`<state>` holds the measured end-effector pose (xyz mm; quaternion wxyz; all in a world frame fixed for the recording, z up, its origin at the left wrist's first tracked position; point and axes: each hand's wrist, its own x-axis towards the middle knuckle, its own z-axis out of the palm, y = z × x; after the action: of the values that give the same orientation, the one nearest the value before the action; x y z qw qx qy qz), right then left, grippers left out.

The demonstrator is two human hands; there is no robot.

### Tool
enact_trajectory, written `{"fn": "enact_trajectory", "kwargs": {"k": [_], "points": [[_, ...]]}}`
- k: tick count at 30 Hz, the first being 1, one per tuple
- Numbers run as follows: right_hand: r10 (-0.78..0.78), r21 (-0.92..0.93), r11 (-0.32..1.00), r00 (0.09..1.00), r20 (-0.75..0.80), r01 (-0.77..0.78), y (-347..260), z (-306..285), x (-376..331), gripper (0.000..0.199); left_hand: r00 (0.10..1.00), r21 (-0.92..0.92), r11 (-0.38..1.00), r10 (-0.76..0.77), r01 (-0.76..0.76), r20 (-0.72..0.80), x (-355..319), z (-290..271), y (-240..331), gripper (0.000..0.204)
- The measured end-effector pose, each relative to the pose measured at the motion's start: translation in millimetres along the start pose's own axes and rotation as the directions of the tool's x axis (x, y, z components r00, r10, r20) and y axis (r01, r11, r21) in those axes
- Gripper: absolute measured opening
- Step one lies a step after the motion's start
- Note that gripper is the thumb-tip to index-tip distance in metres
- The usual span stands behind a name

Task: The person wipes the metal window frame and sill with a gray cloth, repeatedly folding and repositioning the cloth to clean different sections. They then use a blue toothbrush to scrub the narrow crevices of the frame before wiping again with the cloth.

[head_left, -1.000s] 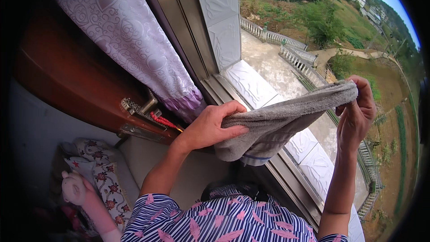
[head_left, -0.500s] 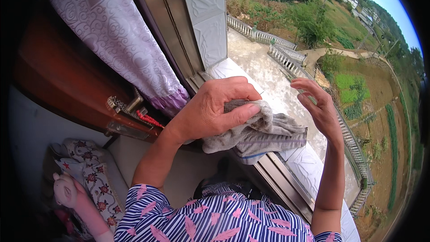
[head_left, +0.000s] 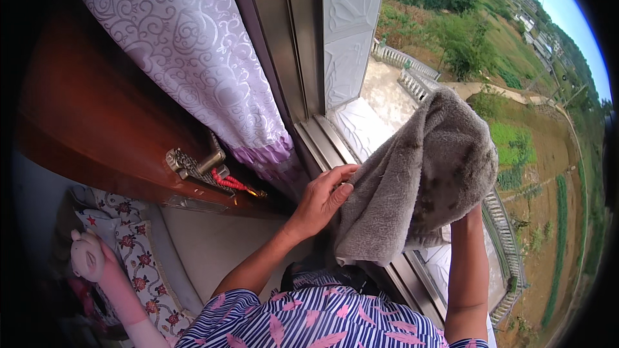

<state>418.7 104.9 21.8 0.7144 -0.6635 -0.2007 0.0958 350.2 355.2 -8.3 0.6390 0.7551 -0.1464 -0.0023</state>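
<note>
A grey towel (head_left: 419,174) hangs in front of me at an open window, draped over my raised right hand, which is hidden under the cloth above my forearm (head_left: 467,270). My left hand (head_left: 322,200) pinches the towel's left edge near its lower corner, fingers closed on the fabric. The towel hangs above the metal window track (head_left: 322,135).
A lilac patterned curtain (head_left: 193,58) hangs at the left of the window frame (head_left: 284,38). A dark wooden cabinet door (head_left: 97,129) with a brass handle and red cord (head_left: 213,167) stands left. Floral bedding and a soft toy (head_left: 87,254) lie below. Outside is a drop to a terrace and fields.
The towel was bunched in my left hand; now it is lifted and draped over my right hand, while my left hand has shifted to its left edge.
</note>
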Motion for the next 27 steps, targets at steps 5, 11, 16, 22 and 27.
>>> {"fn": "enact_trajectory", "kwargs": {"k": [5, 11, 16, 22, 27], "points": [[0.02, -0.922, 0.334, 0.977, 0.214, 0.195, 32, 66, 94, 0.021, 0.979, -0.168, 0.969, -0.194, 0.182, -0.058, -46, 32, 25, 0.051], [-0.188, -0.917, 0.308, 0.962, 0.2, 0.252, 68, 111, 120, 0.02, 0.936, -0.602, 0.748, -0.351, 0.279, -0.002, -48, -1, -1, 0.055], [0.249, -0.957, 0.281, 0.957, 0.147, 0.073, 52, 121, 137, 0.023, 0.914, -0.564, 0.738, -0.398, 0.369, 0.077, -46, -11, -12, 0.057], [-0.043, -0.924, 0.295, 0.969, 0.242, 0.244, 96, 91, 115, 0.024, 0.938, -0.468, 0.813, -0.299, 0.346, 0.175, -46, -6, -6, 0.07], [0.302, -0.931, 0.256, 0.894, 0.332, 0.26, 20, 95, 112, 0.035, 0.925, -0.54, 0.754, -0.256, 0.373, 0.282, -34, -23, 20, 0.07]]}}
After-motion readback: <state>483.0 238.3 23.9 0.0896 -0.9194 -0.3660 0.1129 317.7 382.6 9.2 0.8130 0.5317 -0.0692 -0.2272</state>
